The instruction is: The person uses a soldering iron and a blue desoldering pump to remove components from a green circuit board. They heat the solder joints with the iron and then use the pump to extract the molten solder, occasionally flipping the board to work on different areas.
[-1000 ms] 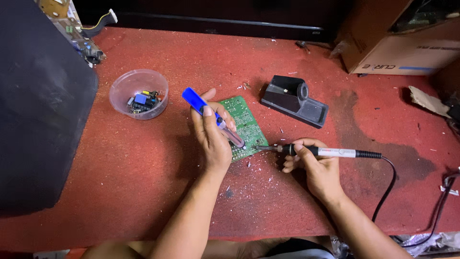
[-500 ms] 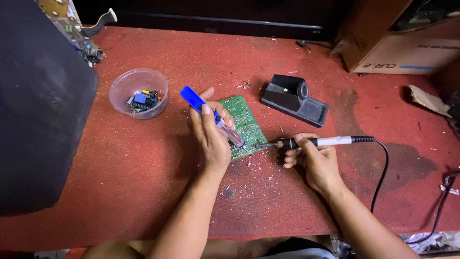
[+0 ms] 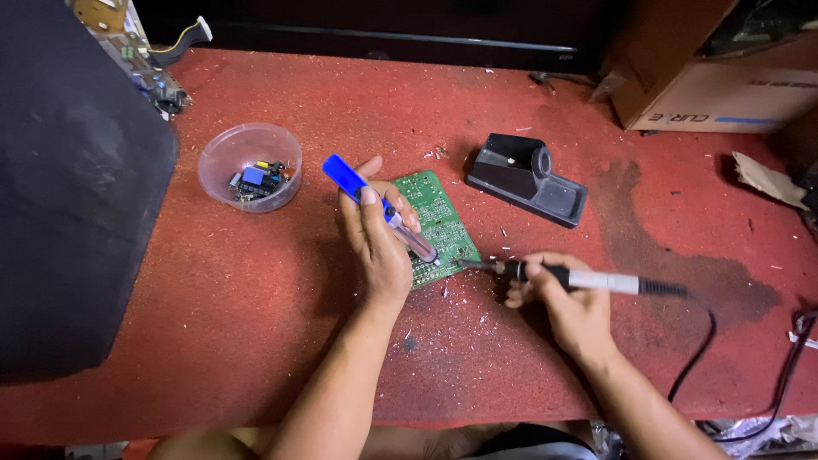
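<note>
A green circuit board (image 3: 443, 217) lies flat on the red table top (image 3: 256, 324). My left hand (image 3: 375, 243) grips a desoldering pump (image 3: 345, 181) with a blue plunger end, its tip pressed down near the board's lower right corner. My right hand (image 3: 567, 302) holds a soldering iron (image 3: 596, 279) with a white and black handle. The iron's metal tip points left and touches the board's edge close to the pump's tip. Its black cord (image 3: 694, 358) trails off to the right.
A clear plastic bowl (image 3: 250, 166) with small electronic parts sits left of the board. A black soldering iron stand (image 3: 528, 179) lies behind it. A cardboard box (image 3: 716, 77) is at the back right, a big dark object (image 3: 68, 196) on the left. Solder scraps litter the surface.
The soldering iron has tilted slightly and its tip has moved in against the board's edge. My left hand and the pump have stayed almost in place.
</note>
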